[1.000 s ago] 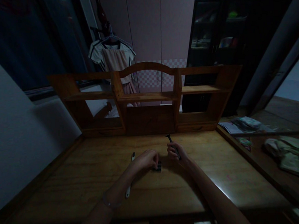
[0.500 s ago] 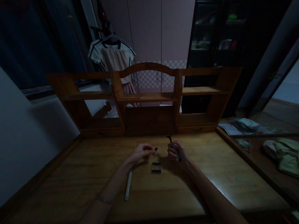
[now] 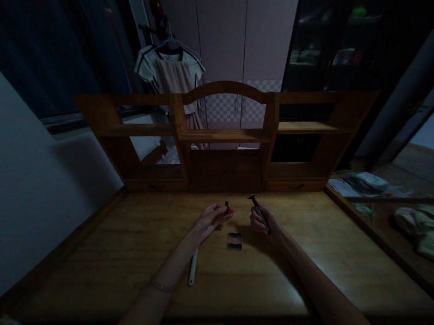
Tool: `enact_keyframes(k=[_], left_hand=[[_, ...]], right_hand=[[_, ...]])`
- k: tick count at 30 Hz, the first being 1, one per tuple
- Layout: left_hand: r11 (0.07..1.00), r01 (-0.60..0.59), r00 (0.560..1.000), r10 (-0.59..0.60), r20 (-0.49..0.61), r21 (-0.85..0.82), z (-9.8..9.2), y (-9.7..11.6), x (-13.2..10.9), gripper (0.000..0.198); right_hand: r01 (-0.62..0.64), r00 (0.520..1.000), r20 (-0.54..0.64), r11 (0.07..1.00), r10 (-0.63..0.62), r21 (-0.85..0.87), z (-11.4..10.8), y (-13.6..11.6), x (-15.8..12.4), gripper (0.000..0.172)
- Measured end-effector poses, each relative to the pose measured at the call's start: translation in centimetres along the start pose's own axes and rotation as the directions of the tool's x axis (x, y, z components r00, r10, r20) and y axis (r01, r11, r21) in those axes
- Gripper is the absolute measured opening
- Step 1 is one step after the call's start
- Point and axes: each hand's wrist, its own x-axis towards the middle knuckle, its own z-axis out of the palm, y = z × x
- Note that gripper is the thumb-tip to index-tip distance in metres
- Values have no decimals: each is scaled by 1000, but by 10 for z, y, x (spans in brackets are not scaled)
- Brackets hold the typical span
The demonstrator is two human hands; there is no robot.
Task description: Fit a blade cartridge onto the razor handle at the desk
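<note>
Dark and slim, a handle with a short crosswise head sits in my right fingers, which are curled closed around its shaft; the head pokes out above them, tipped toward my left. My left fingers are drawn together in a pinch on a small dark piece that sticks up past their tips, near the handle's head but apart from it. Just on my side of those left fingers, in the gap between both sets, a see-through case lies on the wooden surface, one dark strip along its far edge and another along its near one. Closer to me than the left fingers, a pale stick slants out from beneath my left wrist. Well off to the right of my right fingers is a crumpled greenish cloth. Beyond both sets of fingers, a brown wooden shelf with an arched top spans the back. Farther still, a white top with dark trim hangs before a pinkish wardrobe.
</note>
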Motion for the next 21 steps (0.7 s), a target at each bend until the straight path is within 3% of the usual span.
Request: enact_keyframes(k=[10,21], left_hand=[[996,-21,1000,21,-2,-84,4,1,-3,16],[999,-14,999,16,50,-30,5,-1,-4,20]], right_hand=[[3,999,-32,1000,-4,-29,3,-1,-1,54],[-2,996,-87,998,-3,-57,5,-2,-3,54]])
